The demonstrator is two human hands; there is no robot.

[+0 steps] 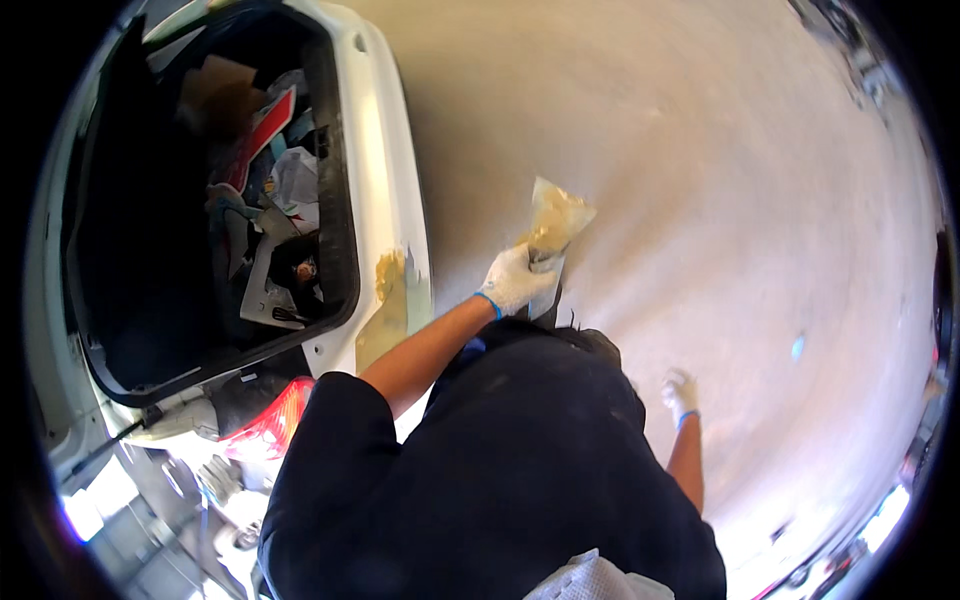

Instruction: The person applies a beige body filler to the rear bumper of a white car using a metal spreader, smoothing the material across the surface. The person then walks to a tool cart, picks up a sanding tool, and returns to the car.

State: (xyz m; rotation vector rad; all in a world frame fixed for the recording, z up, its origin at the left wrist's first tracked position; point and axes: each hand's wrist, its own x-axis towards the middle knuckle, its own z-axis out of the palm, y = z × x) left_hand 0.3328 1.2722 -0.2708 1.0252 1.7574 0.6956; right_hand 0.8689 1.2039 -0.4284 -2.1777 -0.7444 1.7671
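Note:
My left hand (512,281), in a white knit glove with a blue cuff, is closed around a thin, flat putty board (562,214). Tan body filler is smeared over its far end; part of the board is hidden by the fingers. Just left of that hand is the rear corner of a white car (385,150), where a patch of the same tan filler (391,272) sits on the panel. My right hand (680,393), gloved alike, hangs out to the right over the floor. Its fingers are loosely bent and slightly apart, with nothing seen in them.
The car's open trunk (340,200) is at the left, cluttered with a red-and-white panel (262,138), a white plastic bag (295,178) and other items. Below it sits a red tail light (272,420). A smooth pale floor (720,200) spreads ahead and to the right.

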